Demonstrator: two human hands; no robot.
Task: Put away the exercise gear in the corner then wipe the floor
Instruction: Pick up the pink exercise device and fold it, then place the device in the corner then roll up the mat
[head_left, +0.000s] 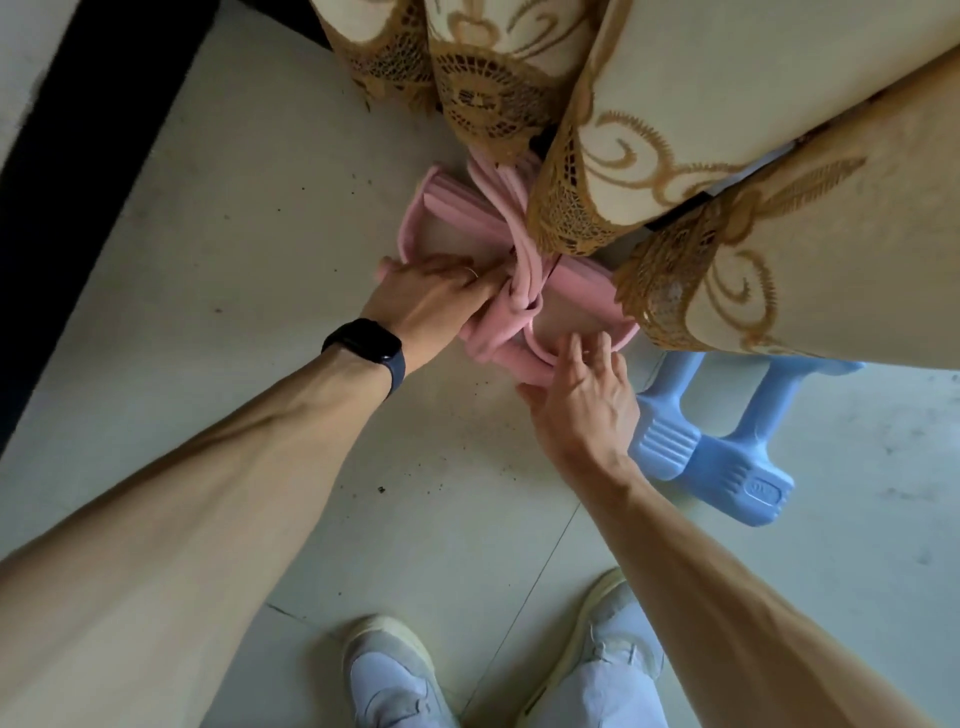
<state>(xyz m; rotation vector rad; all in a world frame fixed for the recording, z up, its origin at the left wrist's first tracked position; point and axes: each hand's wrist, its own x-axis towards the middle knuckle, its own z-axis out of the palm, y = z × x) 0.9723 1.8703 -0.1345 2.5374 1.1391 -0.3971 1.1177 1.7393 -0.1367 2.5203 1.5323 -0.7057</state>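
A pink pedal resistance band (457, 213) lies on the pale floor at the foot of the curtain, its tubes knotted in the middle. My left hand (431, 301), with a black watch on the wrist, presses on the pink foam handle beside the knot. My right hand (582, 395) rests with fingers spread on the near pink handle loop. Two light blue dumbbells (727, 447) lie side by side just right of my right hand, their far ends hidden under the curtain.
A cream curtain with gold lace trim (649, 156) hangs over the corner and covers part of the gear. A black strip (78, 182) runs along the left wall. Dark crumbs dot the tiled floor (260, 234). My two shoes (395, 675) stand at the bottom.
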